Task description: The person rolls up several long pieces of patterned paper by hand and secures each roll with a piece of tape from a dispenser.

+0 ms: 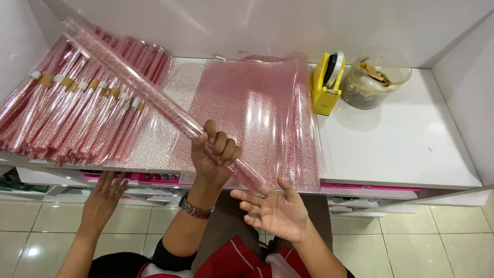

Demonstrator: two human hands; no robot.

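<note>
At the front edge of a white bench [401, 149], the left hand [213, 154] has its grip closed tight around 1 long roll of clear film with red speckles [139, 85]. The fingers wrap over the roll's lower part, and a metal watch [195, 208] sits on that wrist. The roll slants from the upper left corner down to the bench's front edge, raised above everything else.

The right hand [278, 211] is spread open, palm up, holding nothing. Its fingertips are just beside the roll's lower end, and I cannot tell whether they touch it. A 3rd hand [103, 198], at the far left on another arm, lies flat against the bench's front edge.

On the bench's left side lies 1 pile of finished rolls [67, 113] of the same film, well over 12, too overlapped for an exact count. Each roll carries 1 small band near its upper end, some bands white and some tan, forming a loose diagonal row.

At the middle lies 1 flat stack of speckled sheets [257, 108], its front edge overhanging the bench. Just right of it stands 1 yellow tape dispenser [324, 90] with 1 white reel. Beside that is 1 round clear tub [373, 80] of brownish scraps. Under the bench, pink strips [360, 186] line the shelf edges.
</note>
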